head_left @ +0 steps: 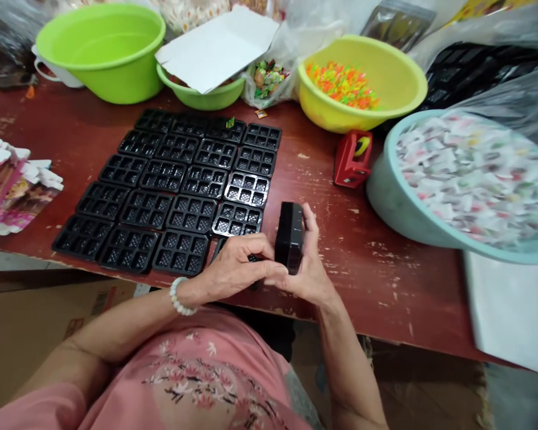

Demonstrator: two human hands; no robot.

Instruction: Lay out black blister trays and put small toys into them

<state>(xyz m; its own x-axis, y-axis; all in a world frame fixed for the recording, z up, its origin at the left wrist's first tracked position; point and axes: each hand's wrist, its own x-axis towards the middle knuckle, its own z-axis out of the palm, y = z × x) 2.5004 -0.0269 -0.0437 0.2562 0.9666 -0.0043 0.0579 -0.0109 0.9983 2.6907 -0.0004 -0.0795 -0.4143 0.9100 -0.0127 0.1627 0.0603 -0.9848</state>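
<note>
Beside rows of compartment trays (pixel 205 181), a black tray stack (pixel 289 236) was gripped

Over the front of the red surface (pixel 354 257), the right hand (pixel 312 269) wrapped the stack's right side. The left hand (pixel 240 264) bent its fingers and thumb at the near end; whether it pinched could not be told. A tape dispenser (pixel 350 161) stood beside a pale-blue basin (pixel 390 200) of wrapped pieces (pixel 479 179).

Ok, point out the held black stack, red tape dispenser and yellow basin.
Black stack (pixel 289 236), head view: middle of its side.
Red tape dispenser (pixel 345 159), head view: its body.
Yellow basin (pixel 395 76), head view: inner wall.
</note>
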